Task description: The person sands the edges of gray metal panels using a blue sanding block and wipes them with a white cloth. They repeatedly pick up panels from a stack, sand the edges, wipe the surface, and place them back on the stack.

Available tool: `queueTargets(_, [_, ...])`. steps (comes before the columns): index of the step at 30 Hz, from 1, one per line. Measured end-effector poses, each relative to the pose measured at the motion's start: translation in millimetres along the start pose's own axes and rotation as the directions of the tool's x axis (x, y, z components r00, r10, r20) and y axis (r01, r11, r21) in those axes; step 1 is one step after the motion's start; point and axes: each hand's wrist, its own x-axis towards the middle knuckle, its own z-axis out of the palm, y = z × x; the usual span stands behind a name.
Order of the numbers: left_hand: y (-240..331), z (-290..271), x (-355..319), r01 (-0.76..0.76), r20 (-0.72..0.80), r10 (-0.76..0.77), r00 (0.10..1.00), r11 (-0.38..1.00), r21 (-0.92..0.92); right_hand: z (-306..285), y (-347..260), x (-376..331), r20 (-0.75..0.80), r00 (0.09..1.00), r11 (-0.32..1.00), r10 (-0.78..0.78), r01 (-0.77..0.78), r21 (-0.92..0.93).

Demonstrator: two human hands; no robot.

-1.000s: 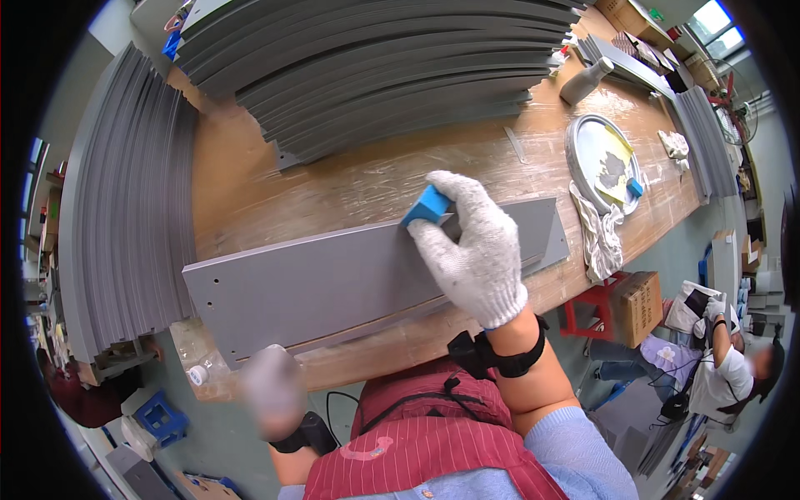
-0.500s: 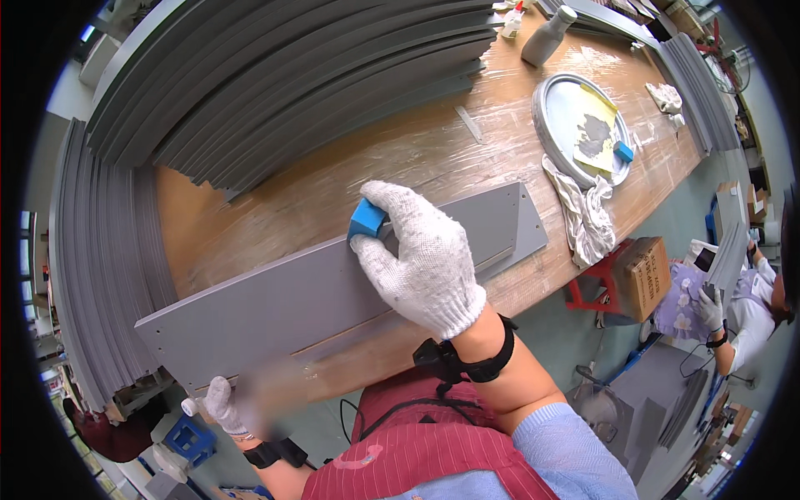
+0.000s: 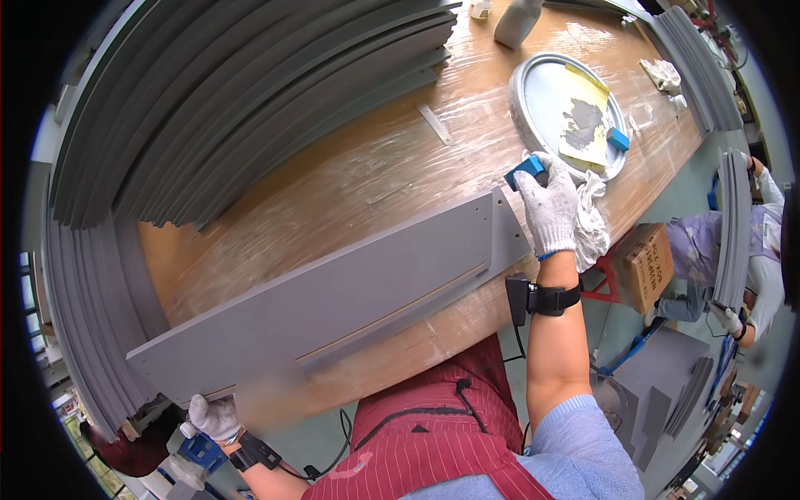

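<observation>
My right hand (image 3: 552, 204), in a white knitted glove, is closed on a small blue block (image 3: 528, 169) beside the round lid (image 3: 522, 125). On the lid lies a yellow sheet (image 3: 602, 82) with a grey smear, and a second blue block (image 3: 617, 139) sits at its right side. A long grey panel (image 3: 333, 279) with small holes at its ends lies slantwise across the near part of the table, over another grey piece (image 3: 510, 237). At the panel's near left corner, my gloved left hand (image 3: 215, 417) grips the edge.
Stacked grey panels (image 3: 267, 92) fill the far left, with more (image 3: 100, 308) beside them. A crumpled white cloth (image 3: 590, 221) hangs by the lid. Farther back stands a grey bottle (image 3: 517, 23). At right are a cardboard box (image 3: 643, 265) and another person (image 3: 762, 225) carrying grey panels.
My right hand has moved off the panel, rightward and away to the lid's near edge, still with the blue block. My left hand stays at the panel's corner. The view has shifted slightly.
</observation>
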Motion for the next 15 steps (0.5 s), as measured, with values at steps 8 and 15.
queueTargets(8, [-47, 27, 34, 0.094, -0.074, -0.117, 0.990, 0.959, -0.266, 30, -3, -25, 0.416, 0.816, 0.026, 0.401, -0.465, 0.885])
queueTargets(15, [-154, 73, 54, 0.088, -0.118, -0.145, 0.982, 0.916, -0.391, 26, -28, -45, 0.593, 0.780, -0.141, 0.199, -0.576, 0.805])
